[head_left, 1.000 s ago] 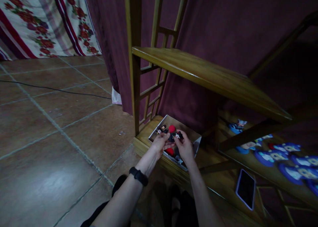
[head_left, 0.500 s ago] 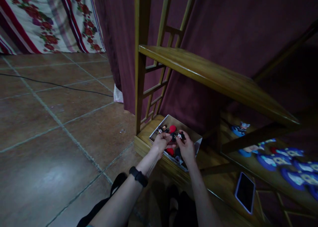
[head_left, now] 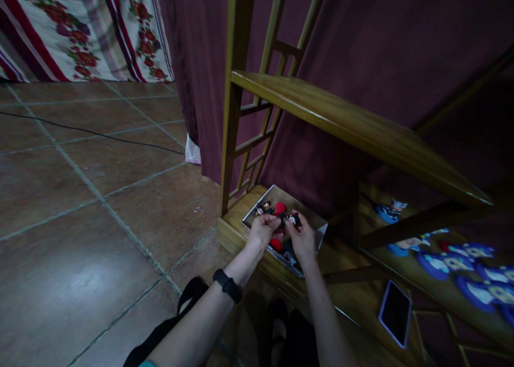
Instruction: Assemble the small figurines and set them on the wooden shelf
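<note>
While fingers are covering both its ends, the small dark figurine [head_left: 290,219] is showing only partly, its details blurring in dim light. The hands are also hiding much of the open box [head_left: 322,232], and the right edge is cutting off a blue-based figure [head_left: 506,296]. Between the hands, over the box, the figurine is lying sideways: the right hand [head_left: 303,240] is pinching its right end, the left hand [head_left: 262,232] a dark part [head_left: 282,220] at its left, its shape unclear.
</note>
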